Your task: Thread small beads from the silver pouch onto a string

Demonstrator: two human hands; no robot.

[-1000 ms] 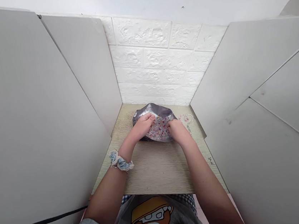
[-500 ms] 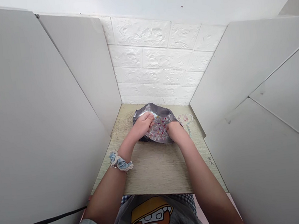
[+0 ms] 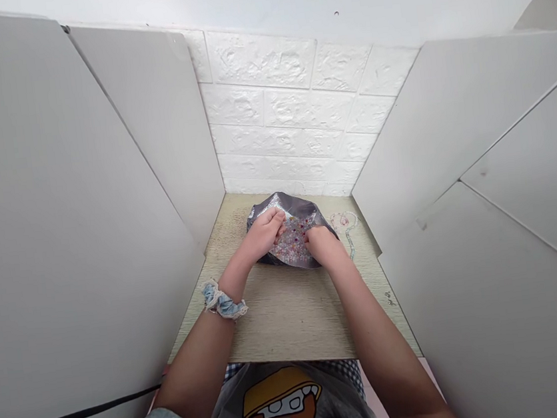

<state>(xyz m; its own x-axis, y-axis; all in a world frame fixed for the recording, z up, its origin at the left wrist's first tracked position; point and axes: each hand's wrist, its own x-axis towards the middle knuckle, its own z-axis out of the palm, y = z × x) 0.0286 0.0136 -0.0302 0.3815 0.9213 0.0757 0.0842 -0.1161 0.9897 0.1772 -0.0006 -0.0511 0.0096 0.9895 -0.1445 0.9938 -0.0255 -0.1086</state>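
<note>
A shiny silver-grey bag (image 3: pixel 284 205) lies open at the back of the wooden table (image 3: pixel 290 315). It holds many small coloured beads (image 3: pixel 293 241). My left hand (image 3: pixel 262 233) rests in the beads with its fingers curled down, a blue scrunchie (image 3: pixel 222 301) on that wrist. My right hand (image 3: pixel 321 244) sits at the bag's near right edge, fingers bent into the beads. What either hand pinches is too small to make out.
White panels wall the table in on the left (image 3: pixel 61 247) and the right (image 3: pixel 485 212), with a white brick-pattern wall (image 3: pixel 278 122) behind. A strung bead chain (image 3: pixel 345 225) lies on the table right of the bag. A few loose beads (image 3: pixel 391 299) sit near the right edge.
My right hand has slid a little left and inward over the beads, closer to my left hand. The left hand has hardly moved.
</note>
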